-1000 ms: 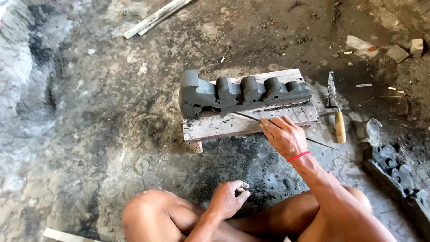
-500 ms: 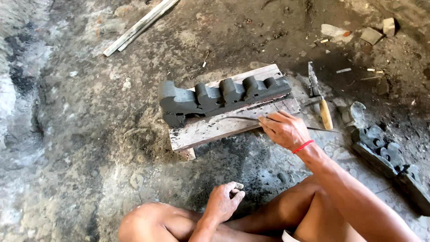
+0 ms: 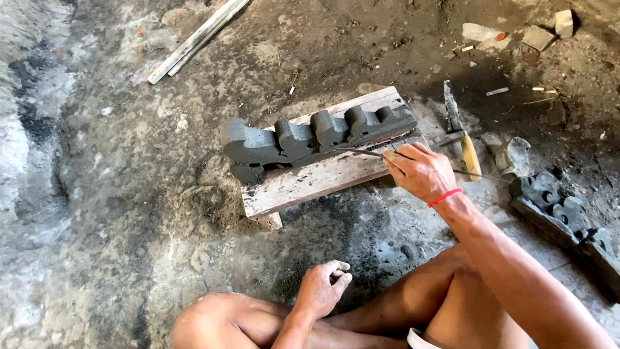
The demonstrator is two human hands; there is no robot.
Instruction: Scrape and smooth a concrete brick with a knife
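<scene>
The step in hand looks like trimming and smoothing: the right hand (image 3: 420,171) pinches a thin metal blade-like tool (image 3: 361,152) between thumb and fingers and lays its tip against the lower front edge of the dark grey scalloped moulding of wet cement (image 3: 310,137); this moulding lies lengthwise along the far edge of a weathered wooden board (image 3: 310,184), which rests on the sooty concrete floor (image 3: 116,194). The left hand (image 3: 321,289) rests by the knee, fingers curled loosely around something small and pale (what it is cannot be told). A careful stroke along the edge would seem to call for light, even pressure, since the material appears soft; a wooden-handled hatchet (image 3: 462,136) lies just beyond the board's right end, and more dark scalloped mouldings (image 3: 555,210) lie at the floor's right edge. No container shows.
</scene>
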